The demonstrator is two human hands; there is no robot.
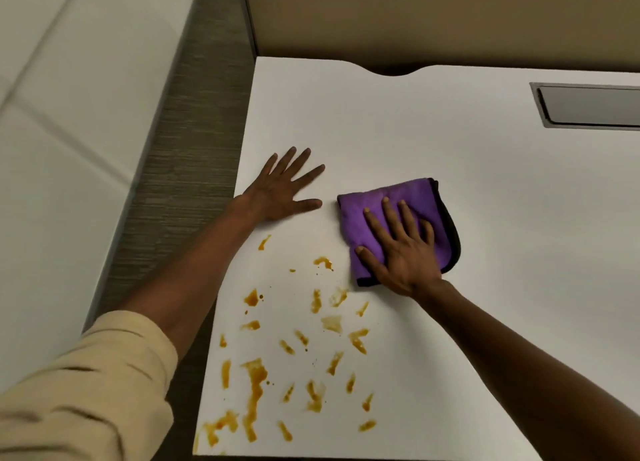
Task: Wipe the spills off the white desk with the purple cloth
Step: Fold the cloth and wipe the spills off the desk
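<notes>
Barely begun, I judge: orange spills [277,363] cover the white desk [485,218] nr front-left, purple cloth [398,218] just beyond them under flat right hand [401,249], left hand [284,190] spread on desk.

White worktop [485,218] marked with scattered orange-brown spills [256,384]. Folded purple cloth [377,211] edged in black trim. Rolled-up sleeve [86,391] in pale beige. Grey recessed panel [592,105]. Side partition [173,149] in grey-brown with fine horizontal streaks.
</notes>
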